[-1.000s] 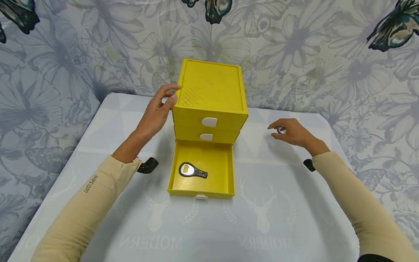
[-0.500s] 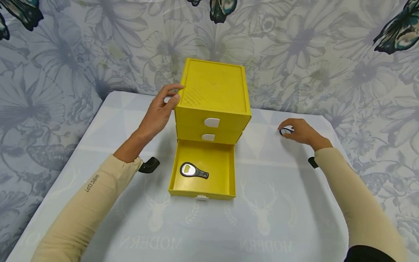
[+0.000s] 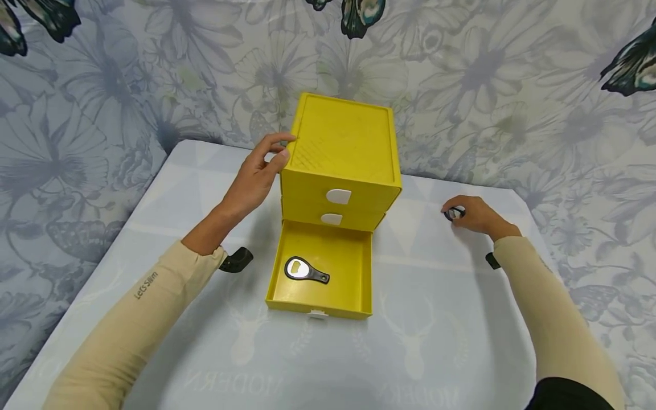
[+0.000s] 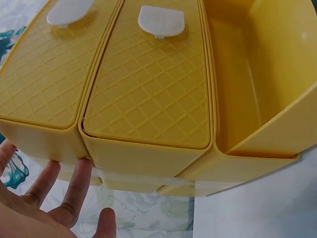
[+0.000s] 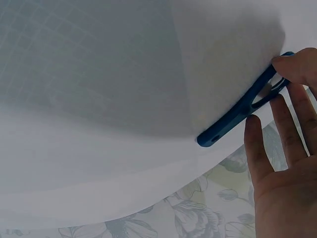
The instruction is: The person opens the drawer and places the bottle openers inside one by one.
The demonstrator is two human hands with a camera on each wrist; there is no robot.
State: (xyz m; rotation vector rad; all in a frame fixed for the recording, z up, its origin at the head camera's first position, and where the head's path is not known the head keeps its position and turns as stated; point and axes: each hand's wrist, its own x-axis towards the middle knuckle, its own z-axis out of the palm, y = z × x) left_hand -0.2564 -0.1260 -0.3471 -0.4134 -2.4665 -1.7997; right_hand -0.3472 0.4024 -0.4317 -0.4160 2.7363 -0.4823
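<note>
A yellow three-tier drawer box (image 3: 345,142) stands on the table, its bottom drawer (image 3: 348,285) pulled out. In that drawer lies a black bottle opener (image 3: 319,277) with a silver head. My left hand (image 3: 253,182) rests its fingertips on the box's left side near the top edge; in the left wrist view its fingers (image 4: 77,191) are spread against the yellow wall. At the table's right, my right hand (image 3: 479,215) pinches a dark blue bottle opener (image 5: 229,119) by its head between thumb and fingers. Its handle end points down close to the tabletop; whether it touches is unclear.
White tabs (image 3: 339,196) mark the two upper drawers, both closed. The pale patterned table (image 3: 420,336) reaches back to a floral cloth wall (image 3: 471,97). The table's far right edge (image 3: 471,185) runs just behind my right hand.
My right hand has moved right, away from the box, and slightly down with the blue bottle opener. My left hand stays on the box; the head view has shifted a little.
</note>
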